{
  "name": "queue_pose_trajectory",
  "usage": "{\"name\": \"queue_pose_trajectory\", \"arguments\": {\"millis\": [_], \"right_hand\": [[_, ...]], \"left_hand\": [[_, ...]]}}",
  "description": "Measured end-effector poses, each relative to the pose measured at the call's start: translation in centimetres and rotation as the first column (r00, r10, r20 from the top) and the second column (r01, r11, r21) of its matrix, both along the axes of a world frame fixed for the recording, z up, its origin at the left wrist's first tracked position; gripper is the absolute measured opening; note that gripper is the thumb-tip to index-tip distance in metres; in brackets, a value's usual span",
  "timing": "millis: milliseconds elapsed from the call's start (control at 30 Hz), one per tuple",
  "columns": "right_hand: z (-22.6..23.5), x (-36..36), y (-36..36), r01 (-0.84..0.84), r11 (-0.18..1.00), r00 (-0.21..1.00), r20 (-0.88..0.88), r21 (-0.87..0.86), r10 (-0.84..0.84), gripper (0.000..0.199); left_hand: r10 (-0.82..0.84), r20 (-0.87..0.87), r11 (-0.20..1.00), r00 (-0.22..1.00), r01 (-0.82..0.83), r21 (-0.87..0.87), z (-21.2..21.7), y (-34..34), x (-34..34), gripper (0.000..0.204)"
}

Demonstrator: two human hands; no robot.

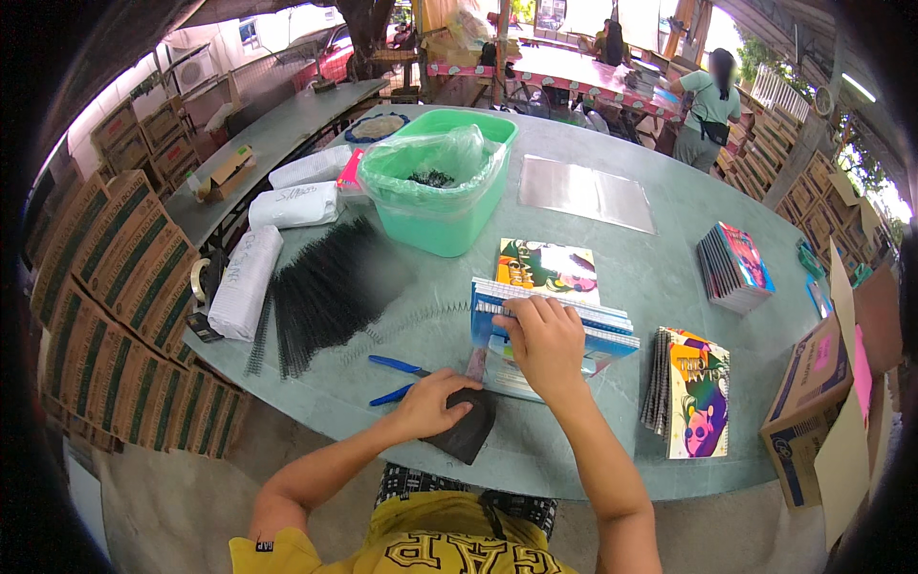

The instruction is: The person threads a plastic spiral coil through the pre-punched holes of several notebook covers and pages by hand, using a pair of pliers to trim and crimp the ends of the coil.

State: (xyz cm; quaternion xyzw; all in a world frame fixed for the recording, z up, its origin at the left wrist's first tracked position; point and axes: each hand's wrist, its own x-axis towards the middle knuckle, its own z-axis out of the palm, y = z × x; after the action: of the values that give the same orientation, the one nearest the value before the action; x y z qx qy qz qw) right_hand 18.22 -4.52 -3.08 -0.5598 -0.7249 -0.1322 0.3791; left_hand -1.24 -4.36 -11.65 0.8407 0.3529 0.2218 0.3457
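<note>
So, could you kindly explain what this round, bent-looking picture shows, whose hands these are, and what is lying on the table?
There is no machine here: a wide fisheye camera worn on a person's head looks down at their own bare hands, so straight edges bend. The right hand presses on a stack of unbound blue-edged notebook pages. The left hand rests on a dark flat pad, beside blue-handled pliers. On the grey-green table lie black wire binding spirals, a green plastic tub lined with a clear bag, white paper-wrapped rolls, and finished colourful spiral notebooks. Another person stands in the background.
</note>
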Motion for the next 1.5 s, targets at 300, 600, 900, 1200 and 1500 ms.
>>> {"name": "queue_pose_trajectory", "arguments": {"millis": [300,600,900,1200,1500], "right_hand": [[1.3,-0.1,0.2,-0.093,0.994,0.994,0.058,0.062,0.089,0.020],[-0.2,0.1,0.7,-0.025,1.000,0.993,0.113,0.010,0.024,0.017],[0.1,0.3,-0.1,-0.033,0.998,0.998,-0.050,-0.059,0.030,0.019],[-0.2,-0.1,0.1,-0.023,0.999,0.993,-0.115,0.032,0.027,0.015],[-0.1,0.3,0.4,-0.042,0.999,0.983,-0.181,-0.002,0.041,0.015]], "left_hand": [[-0.008,0.035,0.998,0.999,0.006,0.056,0.1,0.9,-0.8,0.033],[0.006,0.000,1.000,1.000,-0.006,-0.012,0.6,0.5,-0.8,0.033],[0.003,0.020,0.999,1.000,-0.003,0.034,0.4,0.4,-1.2,0.033],[0.019,0.012,1.000,1.000,-0.019,-0.005,0.5,0.2,-1.2,0.033],[0.133,0.213,0.963,0.968,-0.177,0.203,5.1,-0.6,-0.2,0.033]]}}
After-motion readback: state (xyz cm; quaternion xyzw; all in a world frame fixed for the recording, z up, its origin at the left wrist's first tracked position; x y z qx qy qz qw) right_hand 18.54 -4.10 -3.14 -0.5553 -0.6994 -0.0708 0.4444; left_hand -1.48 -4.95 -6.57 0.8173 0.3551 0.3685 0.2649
